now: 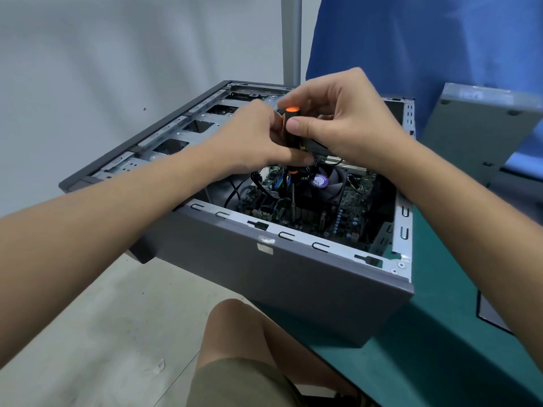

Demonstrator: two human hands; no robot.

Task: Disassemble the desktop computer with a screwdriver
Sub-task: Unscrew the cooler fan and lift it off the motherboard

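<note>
Desktop computer case [293,283] lies on its side, open face up, partly overhanging the edge of a green mat [440,333]. Screwdriver [290,138], black handle with orange cap, stands nearly upright above the case opening; its shaft runs down beside the cooler fan [332,186] inside the case. The tip's seat cannot be made out.

Left hand [258,136]: fingers wrapped round the lower handle. Right hand [346,118]: thumb and fingers pinch the upper handle.

Fan hub carries a round purple label [319,181]; print too small to read. A pale sticker [265,248] sits on the case's near wall, with no legible text. A grey side panel [476,130] is right of the case, against blue cloth [411,39].
</note>
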